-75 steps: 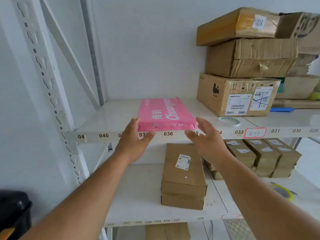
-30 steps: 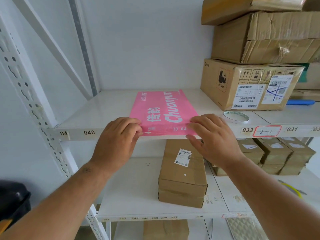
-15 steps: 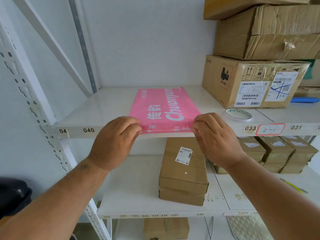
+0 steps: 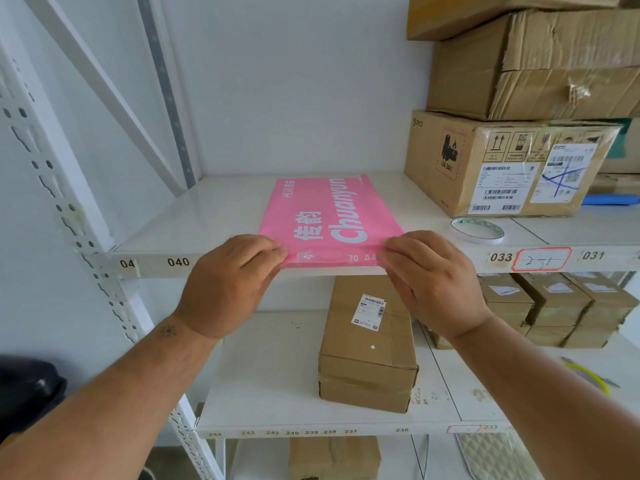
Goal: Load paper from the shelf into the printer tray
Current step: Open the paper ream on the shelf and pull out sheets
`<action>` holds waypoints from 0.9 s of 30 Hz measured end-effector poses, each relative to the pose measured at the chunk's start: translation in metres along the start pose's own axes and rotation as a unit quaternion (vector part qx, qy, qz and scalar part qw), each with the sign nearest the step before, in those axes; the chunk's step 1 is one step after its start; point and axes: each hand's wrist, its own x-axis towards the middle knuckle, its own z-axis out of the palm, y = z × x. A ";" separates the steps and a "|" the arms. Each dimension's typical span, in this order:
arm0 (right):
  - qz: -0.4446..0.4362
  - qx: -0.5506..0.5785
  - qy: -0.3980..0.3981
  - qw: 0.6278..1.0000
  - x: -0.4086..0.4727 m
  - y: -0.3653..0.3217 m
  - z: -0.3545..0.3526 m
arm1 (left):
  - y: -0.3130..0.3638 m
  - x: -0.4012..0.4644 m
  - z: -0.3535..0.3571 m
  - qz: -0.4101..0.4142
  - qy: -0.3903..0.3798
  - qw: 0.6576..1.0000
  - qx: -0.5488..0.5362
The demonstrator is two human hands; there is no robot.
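A pink wrapped pack of A4 paper (image 4: 332,213) lies flat on the white upper shelf (image 4: 194,220), its near end at the shelf's front lip. My left hand (image 4: 232,285) pinches the pack's near left corner with curled fingers. My right hand (image 4: 433,282) pinches the near right corner the same way. The wrapper's near edge is slightly crumpled between my hands. No printer is in view.
Stacked cardboard boxes (image 4: 512,161) fill the upper shelf's right side, with a roll of tape (image 4: 477,230) in front of them. On the lower shelf stand a brown carton (image 4: 367,344) and several smaller cartons (image 4: 557,306). A slanted shelf brace (image 4: 104,84) crosses the left side.
Both hands came from open in front of the pack to gripping its near corners. The view has moved closer to the shelf; the pack itself has hardly shifted.
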 end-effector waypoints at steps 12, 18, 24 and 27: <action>0.268 0.113 -0.068 0.954 0.033 -0.010 -0.013 | 0.015 0.020 -0.007 -0.215 -0.048 0.973 -0.064; 0.446 0.129 -0.119 0.878 0.023 -0.043 -0.012 | 0.049 0.013 -0.001 -0.406 -0.020 0.893 -0.195; 0.550 0.190 -0.146 0.800 0.026 -0.056 -0.012 | 0.057 0.008 -0.007 -0.465 -0.036 0.848 -0.254; 0.551 0.204 -0.166 0.792 0.015 -0.056 -0.018 | 0.060 0.003 -0.012 -0.481 -0.025 0.843 -0.241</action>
